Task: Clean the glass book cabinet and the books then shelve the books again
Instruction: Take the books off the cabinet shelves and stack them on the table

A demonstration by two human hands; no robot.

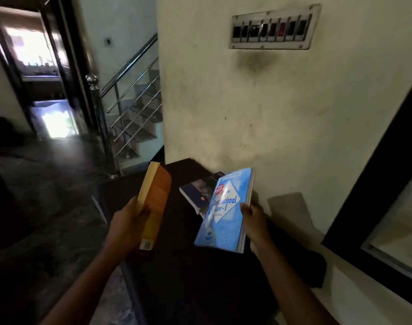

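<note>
My left hand [127, 225] grips an orange book [156, 202] by its lower edge, holding it upright with its pale page edge turned to the left. My right hand [254, 221] holds a light blue law book [225, 214] by its right edge, cover up, tilted above a dark table [177, 266]. A dark blue book [198, 192] lies flat on the table by the wall, partly hidden behind the blue one. The dark frame with a glass pane [388, 207] at the right edge looks like the cabinet.
A cream wall with a switch panel [273, 26] rises behind the table. A staircase with a steel railing [130, 90] stands at the left, beside a dark doorway [36, 66]. A dark cloth [315, 270] lies at the table's right end. The dark floor spreads out to the left.
</note>
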